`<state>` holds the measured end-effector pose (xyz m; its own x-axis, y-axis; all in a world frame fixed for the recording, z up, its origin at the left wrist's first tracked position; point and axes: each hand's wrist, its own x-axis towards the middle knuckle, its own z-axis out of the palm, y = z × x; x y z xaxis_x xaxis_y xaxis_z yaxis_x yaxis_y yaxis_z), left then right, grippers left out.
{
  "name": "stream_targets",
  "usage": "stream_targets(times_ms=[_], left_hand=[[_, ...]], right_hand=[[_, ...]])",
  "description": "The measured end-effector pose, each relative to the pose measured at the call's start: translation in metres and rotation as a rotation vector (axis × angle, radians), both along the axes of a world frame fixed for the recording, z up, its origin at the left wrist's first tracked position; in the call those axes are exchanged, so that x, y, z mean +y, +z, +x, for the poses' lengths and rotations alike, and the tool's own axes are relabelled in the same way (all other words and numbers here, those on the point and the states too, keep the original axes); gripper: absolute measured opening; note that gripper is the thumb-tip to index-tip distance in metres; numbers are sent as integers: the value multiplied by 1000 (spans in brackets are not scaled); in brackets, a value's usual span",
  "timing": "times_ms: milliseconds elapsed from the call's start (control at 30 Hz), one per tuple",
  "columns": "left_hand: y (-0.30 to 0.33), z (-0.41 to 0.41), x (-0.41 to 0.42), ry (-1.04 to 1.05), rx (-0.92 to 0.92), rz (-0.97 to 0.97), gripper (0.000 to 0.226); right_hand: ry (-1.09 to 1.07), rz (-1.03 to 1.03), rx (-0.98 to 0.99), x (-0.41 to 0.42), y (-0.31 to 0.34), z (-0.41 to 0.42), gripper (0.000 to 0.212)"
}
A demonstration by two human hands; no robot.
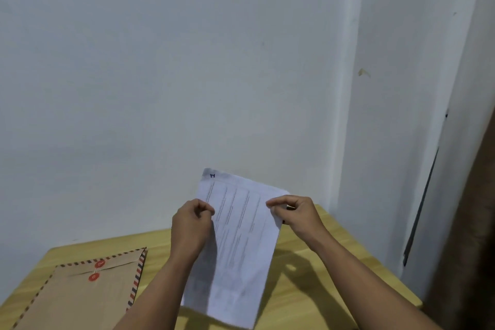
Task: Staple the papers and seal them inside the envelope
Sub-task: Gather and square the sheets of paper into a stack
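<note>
I hold a stack of white printed papers (pixel 238 244) upright above the wooden table (pixel 308 276), tilted slightly to the right. My left hand (pixel 191 225) pinches the stack's left edge and my right hand (pixel 297 214) pinches its right edge. A dark mark shows at the papers' top left corner. A brown envelope (pixel 88 295) with a red-and-blue striped border and two red string-tie discs lies flat on the table to the left, apart from both hands. No stapler is visible.
A pale wall (pixel 187 75) rises directly behind the table. A wall corner and a dark vertical strip (pixel 420 211) stand to the right, past the table's right edge.
</note>
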<state>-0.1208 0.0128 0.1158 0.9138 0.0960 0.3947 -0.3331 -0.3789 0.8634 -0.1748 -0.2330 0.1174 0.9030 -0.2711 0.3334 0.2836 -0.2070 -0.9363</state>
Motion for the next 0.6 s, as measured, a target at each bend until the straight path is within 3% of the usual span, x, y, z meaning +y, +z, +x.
stream_targets(times_ms=[133, 300, 467, 600], left_hand=[[16, 7, 10, 6, -65, 229, 25], [16, 24, 9, -133, -13, 484, 22], [-17, 54, -9, -338, 117, 696, 20], [-70, 74, -31, -346, 85, 866, 14]], right_hand=[[83, -64, 96, -6, 18, -4, 18], [205, -111, 237, -4, 14, 2, 16], [169, -1, 311, -1, -32, 28, 14], [97, -65, 433, -9, -91, 49, 19]])
